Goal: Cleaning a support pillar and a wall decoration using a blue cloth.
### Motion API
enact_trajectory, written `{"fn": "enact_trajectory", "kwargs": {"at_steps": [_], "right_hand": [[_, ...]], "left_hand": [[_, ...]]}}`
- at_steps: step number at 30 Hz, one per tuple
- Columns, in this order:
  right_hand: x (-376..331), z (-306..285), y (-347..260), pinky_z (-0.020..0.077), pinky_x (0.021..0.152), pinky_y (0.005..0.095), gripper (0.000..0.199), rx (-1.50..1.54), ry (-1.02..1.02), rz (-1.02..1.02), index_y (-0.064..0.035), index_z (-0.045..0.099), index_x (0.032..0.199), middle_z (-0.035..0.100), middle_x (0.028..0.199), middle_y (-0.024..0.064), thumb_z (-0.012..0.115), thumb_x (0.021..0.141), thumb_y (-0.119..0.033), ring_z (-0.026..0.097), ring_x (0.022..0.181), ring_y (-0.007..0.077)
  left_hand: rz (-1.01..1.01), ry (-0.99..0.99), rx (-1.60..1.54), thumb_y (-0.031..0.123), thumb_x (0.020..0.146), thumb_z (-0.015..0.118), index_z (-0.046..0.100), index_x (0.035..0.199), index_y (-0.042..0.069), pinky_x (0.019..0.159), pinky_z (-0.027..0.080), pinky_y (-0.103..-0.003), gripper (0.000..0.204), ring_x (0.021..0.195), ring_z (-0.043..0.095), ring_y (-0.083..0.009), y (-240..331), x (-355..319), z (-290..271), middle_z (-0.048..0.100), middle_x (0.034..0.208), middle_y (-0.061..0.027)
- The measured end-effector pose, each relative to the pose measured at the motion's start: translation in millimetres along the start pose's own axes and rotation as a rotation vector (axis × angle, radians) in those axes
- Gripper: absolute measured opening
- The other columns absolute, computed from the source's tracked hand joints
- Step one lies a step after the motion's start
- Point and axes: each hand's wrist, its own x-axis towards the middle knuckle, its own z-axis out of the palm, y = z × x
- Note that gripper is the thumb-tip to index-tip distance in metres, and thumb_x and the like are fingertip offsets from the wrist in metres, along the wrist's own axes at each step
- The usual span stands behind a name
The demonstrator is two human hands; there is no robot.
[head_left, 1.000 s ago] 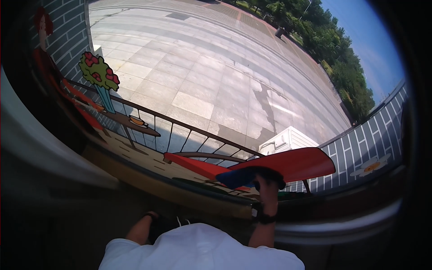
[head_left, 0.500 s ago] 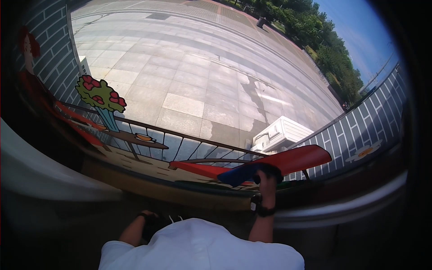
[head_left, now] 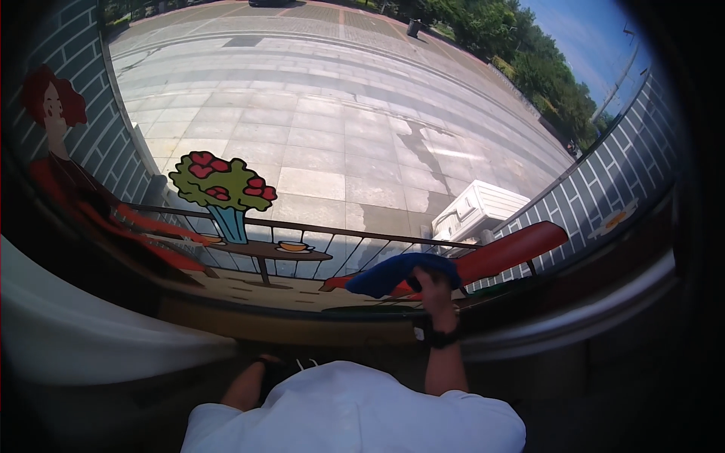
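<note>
My right hand [head_left: 436, 293] grips a blue cloth [head_left: 391, 276] and presses it to the lower part of a window pane. Most of the cloth spreads out to the left of my fingers, with a dark shadowed part by the palm. Behind the cloth, a painted red seat [head_left: 513, 253] shows on the glass. My left hand [head_left: 269, 359] is low in front of my body, below the sill. Its fingers are lost in shadow, so whether it holds anything cannot be seen.
Painted flowers in a vase [head_left: 226, 185], a small table [head_left: 276, 251] and a red-haired figure [head_left: 53, 109] decorate the glass on the left. A brown sill [head_left: 242, 321] runs below. Outside, a white box-shaped unit [head_left: 476, 211] stands on paving.
My right hand has shifted slightly left and up, and the blue cloth now lies more spread out. The whole view has turned, so the painted flowers appear farther right.
</note>
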Motion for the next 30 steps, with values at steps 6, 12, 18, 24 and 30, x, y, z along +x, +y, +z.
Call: {"fn": "enact_trajectory", "kwargs": {"at_steps": [6,12,18,24,30], "right_hand": [[-6,38,-28,0.0505,0.085,0.0325,0.021,-0.023,-0.028,0.086,-0.0011,0.07,0.104,0.072,0.097,0.0099,0.06,0.098,-0.018,0.068,0.093,0.0193],[8,95,-44,0.0502,0.083,0.0302,0.026,-0.062,-0.224,-0.051,0.0016,0.068,0.106,0.072,0.095,0.0083,0.064,0.098,-0.023,0.066,0.089,0.0149],[15,147,-74,0.0489,0.087,0.0267,0.027,-0.254,-0.505,-0.265,-0.0026,0.07,0.116,0.074,0.106,0.0081,0.062,0.099,-0.021,0.067,0.096,0.0156],[14,167,-84,0.0526,0.088,0.0286,0.029,-0.242,-0.564,-0.31,-0.004,0.065,0.124,0.071,0.114,0.0085,0.064,0.097,-0.015,0.068,0.103,0.0152],[5,138,-67,0.0532,0.078,0.0306,0.031,-0.196,-0.454,-0.377,-0.0049,0.066,0.118,0.072,0.1,0.0119,0.069,0.094,-0.024,0.07,0.091,0.0202]], "left_hand": [[0.034,-0.021,0.155,0.045,0.095,0.055,0.073,0.117,0.02,0.101,0.048,-0.041,0.038,0.116,0.063,-0.0284,-57,31,2,0.069,0.125,-0.0075],[0.089,0.228,0.023,0.043,0.096,0.051,0.068,0.121,0.008,0.098,0.048,-0.045,0.046,0.114,0.063,-0.0358,-8,-26,-35,0.066,0.124,-0.0183],[0.498,0.563,-0.282,0.026,0.099,0.054,0.065,0.115,-0.002,0.086,0.052,-0.038,0.034,0.096,0.068,-0.0324,148,-219,-125,0.07,0.103,-0.0201],[0.903,0.514,-0.732,0.018,0.1,0.054,0.066,0.1,0.001,0.067,0.048,-0.028,0.021,0.072,0.058,-0.0115,229,-313,-171,0.061,0.076,-0.0041],[1.058,0.692,-0.959,0.018,0.1,0.055,0.062,0.089,0.002,0.058,0.044,-0.026,0.021,0.064,0.057,-0.0104,249,-306,-206,0.058,0.069,-0.0025]]}}
